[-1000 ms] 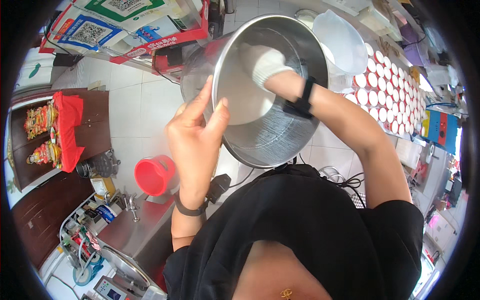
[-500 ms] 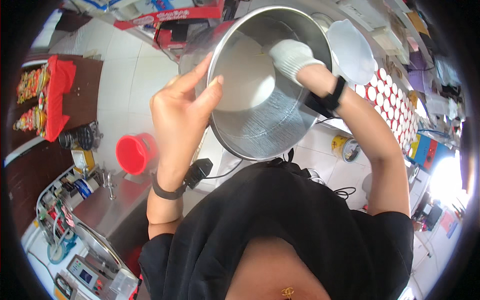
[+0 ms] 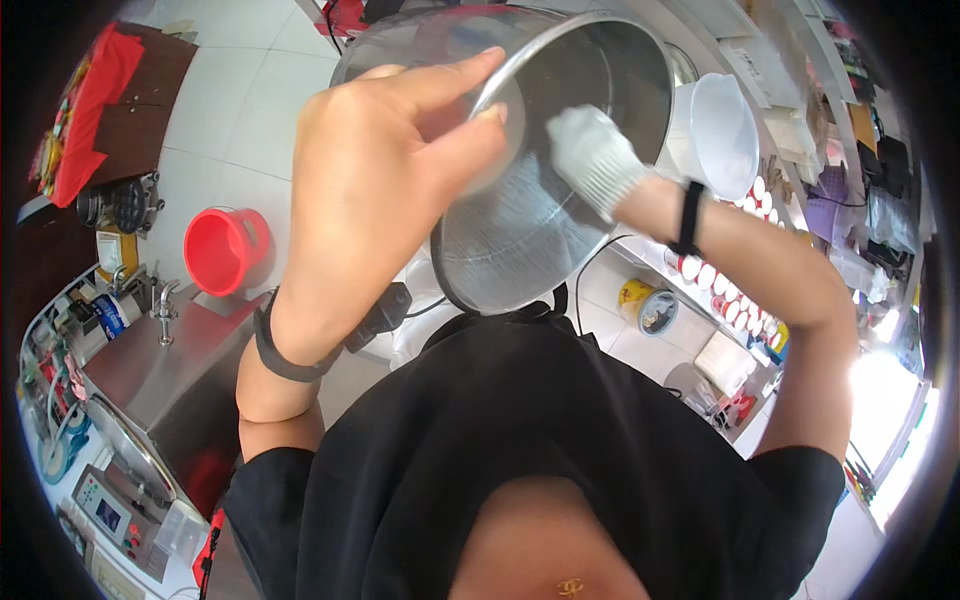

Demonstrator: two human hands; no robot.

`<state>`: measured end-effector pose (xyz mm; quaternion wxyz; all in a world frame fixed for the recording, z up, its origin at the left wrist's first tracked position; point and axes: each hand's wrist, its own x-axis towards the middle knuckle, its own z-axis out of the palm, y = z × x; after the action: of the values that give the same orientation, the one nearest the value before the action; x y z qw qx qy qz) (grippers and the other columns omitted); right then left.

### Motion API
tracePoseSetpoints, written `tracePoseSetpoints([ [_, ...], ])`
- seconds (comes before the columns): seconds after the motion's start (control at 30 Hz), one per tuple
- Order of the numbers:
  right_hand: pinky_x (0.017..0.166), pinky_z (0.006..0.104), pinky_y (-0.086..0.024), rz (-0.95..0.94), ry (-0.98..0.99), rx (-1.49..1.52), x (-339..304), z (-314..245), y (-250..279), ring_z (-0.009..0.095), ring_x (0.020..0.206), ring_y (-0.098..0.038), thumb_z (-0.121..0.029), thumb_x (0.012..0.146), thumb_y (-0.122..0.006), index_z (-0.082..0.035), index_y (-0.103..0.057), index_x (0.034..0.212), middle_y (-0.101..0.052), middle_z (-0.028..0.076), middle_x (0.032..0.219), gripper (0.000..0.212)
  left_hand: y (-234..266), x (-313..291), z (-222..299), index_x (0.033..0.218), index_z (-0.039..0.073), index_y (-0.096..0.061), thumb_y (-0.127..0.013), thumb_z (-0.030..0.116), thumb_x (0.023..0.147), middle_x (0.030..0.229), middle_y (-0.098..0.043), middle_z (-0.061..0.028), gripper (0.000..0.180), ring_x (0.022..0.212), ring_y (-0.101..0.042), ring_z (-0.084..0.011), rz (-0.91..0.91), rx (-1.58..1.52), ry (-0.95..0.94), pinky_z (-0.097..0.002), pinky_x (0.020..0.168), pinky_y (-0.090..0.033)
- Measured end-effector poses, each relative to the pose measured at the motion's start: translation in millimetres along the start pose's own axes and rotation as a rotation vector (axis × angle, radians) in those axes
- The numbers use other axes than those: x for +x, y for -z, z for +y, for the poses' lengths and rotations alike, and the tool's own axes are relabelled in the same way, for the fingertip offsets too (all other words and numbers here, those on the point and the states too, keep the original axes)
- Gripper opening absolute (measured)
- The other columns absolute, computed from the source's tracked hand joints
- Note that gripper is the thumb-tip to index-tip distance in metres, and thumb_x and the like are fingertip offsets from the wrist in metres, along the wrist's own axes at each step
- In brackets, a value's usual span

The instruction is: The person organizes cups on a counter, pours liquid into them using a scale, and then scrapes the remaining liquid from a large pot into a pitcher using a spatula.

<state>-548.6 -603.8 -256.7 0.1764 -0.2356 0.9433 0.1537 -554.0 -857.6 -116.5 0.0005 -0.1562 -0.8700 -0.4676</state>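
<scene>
A large, deep stainless steel pot (image 3: 525, 245) leans over in front of me, its mouth turned toward my right side. My left hand (image 3: 370, 150) grips the left rim, fingers outside and thumb over the edge. In a white knitted glove, my right hand (image 3: 590, 160) reaches into the pot near the inner right side. Motion blurs the glove, so its fingers and anything in them do not show clearly. Whitish streaks mark the inner wall. The pale bottom of the pot is mostly hidden behind my left hand.
A translucent plastic jug (image 3: 725, 135) stands just right of the pot. Several white-lidded red containers (image 3: 720, 290) sit beyond my right forearm. On the tiled floor are a red bucket (image 3: 222, 250) and a yellow can (image 3: 645, 305). A steel sink counter (image 3: 150, 390) is at left.
The pot has tipped further to the right, showing more of its outer side. My left hand has risen with the rim. My gloved hand has shifted slightly right and nearer. The view has shifted too.
</scene>
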Motion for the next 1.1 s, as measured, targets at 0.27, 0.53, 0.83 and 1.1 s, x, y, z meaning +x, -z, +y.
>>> tracePoseSetpoints([
  [0.27,0.079,0.0442,-0.059,0.068,-0.029,0.120,90.6,7.4,10.9,0.030,0.091,-0.074,-0.011,0.087,-0.065,-0.004,-0.077,0.096,-0.075,0.016,0.097,0.017,-6.5,0.9,-1.7,0.118,0.012,-0.078,-0.078,0.017,0.083,0.076,-0.066,-0.0113,0.036,0.066,-0.060,-0.0154,-0.016,0.039,-0.123,-0.0290,0.063,-0.047],
  [0.53,0.080,0.0425,-0.059,-0.281,0.091,0.039,-48.2,-1.8,60.1,0.032,0.095,-0.074,-0.015,0.089,-0.062,-0.003,-0.077,0.099,-0.075,0.016,0.099,0.022,-7.3,2.8,-4.6,0.117,0.009,-0.078,-0.076,0.018,0.084,0.074,-0.065,-0.0137,0.034,0.061,-0.060,-0.0182,0.017,-0.052,-0.156,-0.0312,0.060,-0.047],
  [0.83,0.079,0.0415,-0.059,-0.080,0.111,0.205,73.3,-2.9,-26.4,0.032,0.094,-0.074,-0.013,0.086,-0.069,-0.004,-0.077,0.103,-0.075,0.018,0.103,0.020,-7.1,4.8,4.8,0.120,0.013,-0.077,-0.077,0.020,0.083,0.071,-0.058,-0.0082,0.037,0.061,-0.048,-0.0118,-0.020,0.023,-0.127,-0.0292,0.057,-0.041],
  [1.1,0.080,0.0423,-0.060,-0.317,0.113,0.134,0.2,9.4,78.2,0.033,0.096,-0.075,-0.018,0.089,-0.071,-0.005,-0.079,0.100,-0.076,0.018,0.100,0.019,-8.1,-4.6,6.0,0.121,0.016,-0.077,-0.077,0.020,0.083,0.068,-0.053,-0.0059,0.038,0.061,-0.042,-0.0108,-0.019,0.038,-0.078,-0.0290,0.057,-0.039],
])
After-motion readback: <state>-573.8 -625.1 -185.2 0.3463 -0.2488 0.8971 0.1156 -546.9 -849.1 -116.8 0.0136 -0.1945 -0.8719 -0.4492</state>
